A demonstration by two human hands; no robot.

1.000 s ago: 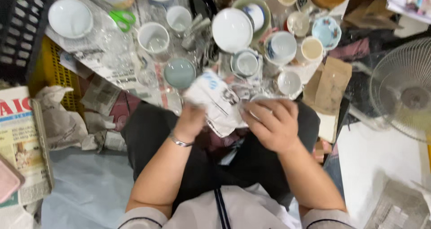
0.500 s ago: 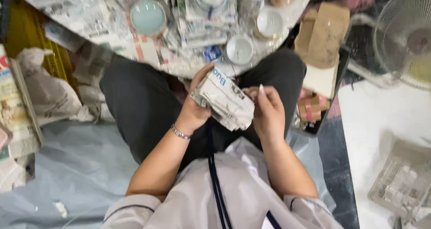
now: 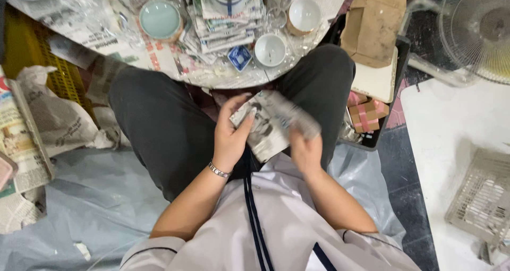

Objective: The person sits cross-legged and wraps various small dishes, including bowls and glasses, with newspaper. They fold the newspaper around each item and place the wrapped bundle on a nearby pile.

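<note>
Table: a round table (image 3: 223,80) covered in newspaper stood just beyond the person's knees, crowded with white cups (image 3: 270,49), a pale green saucer (image 3: 159,19) and a stack of folded newspaper (image 3: 226,29).
Surroundings: a flattened cardboard box (image 3: 374,27) lay to the right of the table, a wire fan (image 3: 478,32) stood beyond it, and crumpled newspaper (image 3: 50,117) lay to the left.
Bundle, place: the newspaper-wrapped bundle (image 3: 273,123) sat over the lap, between the knees, below the table's near edge and held in both hands.
Bundle, handling: judged from the crockery about, it probably held something breakable and hard under a soft, light, slightly slippery paper skin; it would be best cupped around its bulk from both sides, not pinched by loose corners, which could tear or unfold.
Left hand: the left hand (image 3: 231,135) was wrapped against the bundle's left side, fingers curled up over its top edge, a bracelet (image 3: 218,170) at the wrist, forearm angled in from below.
Right hand: the right hand (image 3: 305,149) lay closed against the bundle's lower right edge, blurred; how far its fingers wrapped under could not be told.
</note>
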